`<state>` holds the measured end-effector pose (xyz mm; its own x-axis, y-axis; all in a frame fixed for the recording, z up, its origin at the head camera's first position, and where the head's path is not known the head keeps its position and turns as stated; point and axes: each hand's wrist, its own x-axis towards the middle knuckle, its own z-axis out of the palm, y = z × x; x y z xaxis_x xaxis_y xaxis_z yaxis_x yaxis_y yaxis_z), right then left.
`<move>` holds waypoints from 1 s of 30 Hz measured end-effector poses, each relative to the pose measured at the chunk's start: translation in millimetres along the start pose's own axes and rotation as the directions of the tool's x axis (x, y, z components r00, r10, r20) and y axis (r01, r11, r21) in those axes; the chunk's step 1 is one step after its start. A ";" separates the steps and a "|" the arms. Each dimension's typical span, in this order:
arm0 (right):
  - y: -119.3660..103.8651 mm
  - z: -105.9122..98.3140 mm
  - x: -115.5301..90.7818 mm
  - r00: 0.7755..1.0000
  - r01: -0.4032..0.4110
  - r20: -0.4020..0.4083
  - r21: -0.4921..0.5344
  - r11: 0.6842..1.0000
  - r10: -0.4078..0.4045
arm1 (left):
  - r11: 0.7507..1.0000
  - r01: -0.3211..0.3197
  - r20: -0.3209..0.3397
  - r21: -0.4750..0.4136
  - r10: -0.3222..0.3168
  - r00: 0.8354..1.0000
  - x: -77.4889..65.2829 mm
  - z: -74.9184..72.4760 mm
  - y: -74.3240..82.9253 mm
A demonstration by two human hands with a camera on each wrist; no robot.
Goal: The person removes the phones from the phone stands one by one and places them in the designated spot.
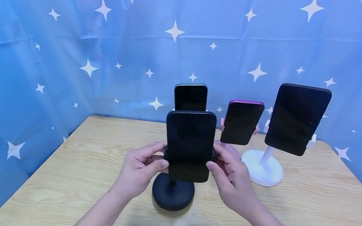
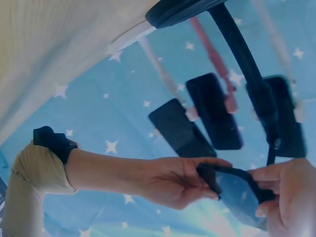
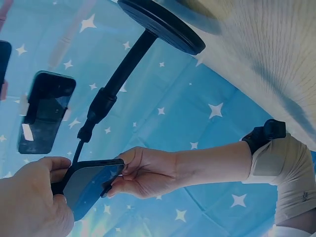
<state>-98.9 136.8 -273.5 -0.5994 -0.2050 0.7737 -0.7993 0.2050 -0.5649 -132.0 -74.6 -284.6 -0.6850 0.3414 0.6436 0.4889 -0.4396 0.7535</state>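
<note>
A black smartphone (image 1: 191, 137) sits upright, leaning back, in the holder of a black phone stand (image 1: 172, 196) at the middle of the table. My left hand (image 1: 142, 166) pinches the holder's left side at the phone's edge, thumb in front and fingers behind. On the opposite edge my right hand (image 1: 233, 177) pinches the other side in the same way. From below, the left wrist view shows both hands at the phone (image 2: 238, 195), and the right wrist view shows the stand's black pole (image 3: 129, 61) rising to the holder. Fingertips behind the phone are partly hidden.
Behind stands another phone (image 1: 191, 96), partly covered by the front one. To the right are a pink-edged phone (image 1: 242, 123) on a pink stand and a larger phone (image 1: 297, 119) on a white stand (image 1: 261, 170). A blue star-patterned curtain (image 1: 134, 52) hangs behind the wooden table (image 1: 88, 177).
</note>
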 end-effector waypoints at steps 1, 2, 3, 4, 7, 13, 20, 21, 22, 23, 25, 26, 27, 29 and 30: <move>-0.4 -2.5 -1.5 1.000 0.013 -0.007 -0.007 1.000 -0.013 | 1.000 0.005 0.000 -0.002 -0.005 1.000 0.2 2.7 -1.9; -0.2 -5.1 -3.4 1.000 0.024 -0.016 -0.009 1.000 -0.024 | 1.000 0.009 0.002 -0.007 -0.009 1.000 0.6 5.5 -3.7; -0.3 -7.7 -4.8 0.999 0.033 -0.020 -0.001 0.999 -0.033 | 1.000 0.015 0.002 -0.014 -0.015 1.000 1.1 8.4 -5.4; -0.3 -10.4 -6.3 0.999 0.042 -0.024 -0.002 0.999 -0.042 | 1.000 0.022 0.003 -0.021 -0.022 1.000 1.5 11.2 -7.0; -2.0 -18.4 -11.5 0.999 0.029 -0.032 -0.016 0.999 -0.030 | 0.998 0.046 0.004 -0.035 -0.046 0.999 2.9 19.5 -10.4; -5.6 -33.6 -21.9 0.998 -0.010 -0.058 -0.120 0.993 0.003 | 0.993 0.107 0.015 -0.050 -0.107 0.994 4.9 33.8 -13.7; -7.0 -45.9 -31.5 0.996 -0.023 -0.086 -0.183 0.983 0.007 | 0.986 0.142 0.033 -0.082 -0.140 0.990 6.3 47.8 -20.4; -6.8 -47.1 -32.6 0.996 -0.022 -0.088 -0.186 0.982 0.006 | 0.986 0.141 0.035 -0.087 -0.139 0.990 6.1 49.3 -21.7; -6.6 -48.3 -33.7 0.996 -0.022 -0.089 -0.190 0.982 0.005 | 0.985 0.142 0.038 -0.097 -0.139 0.990 6.0 50.8 -22.8; -6.3 -49.4 -34.9 0.996 -0.022 -0.091 -0.191 0.981 0.005 | 0.985 0.141 0.041 -0.104 -0.137 0.990 5.9 52.1 -23.9; -5.3 -51.8 -37.4 0.995 -0.017 -0.098 -0.189 0.982 -0.002 | 0.983 0.148 0.047 -0.112 -0.143 0.989 5.9 54.5 -25.8; -4.9 -53.0 -38.7 0.995 -0.015 -0.102 -0.190 0.982 -0.005 | 0.982 0.153 0.049 -0.110 -0.149 0.988 6.0 55.4 -26.5; -4.2 -54.1 -39.9 0.994 -0.013 -0.108 -0.187 0.982 -0.008 | 0.982 0.156 0.054 -0.104 -0.151 0.987 6.3 56.3 -27.1; -3.1 -56.5 -42.3 0.993 -0.013 -0.115 -0.189 0.982 -0.009 | 0.983 0.159 0.063 -0.090 -0.153 0.986 7.0 58.0 -28.1; -2.5 -57.7 -43.4 0.993 -0.015 -0.117 -0.190 0.982 -0.008 | 0.983 0.161 0.067 -0.082 -0.156 0.985 7.4 58.9 -28.5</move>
<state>-68.4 200.3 -289.1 -0.5841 -0.0930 0.8063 -0.7675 0.3866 -0.5114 -119.1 -10.7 -293.4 -0.7150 0.4610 0.5256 0.3256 -0.4457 0.8339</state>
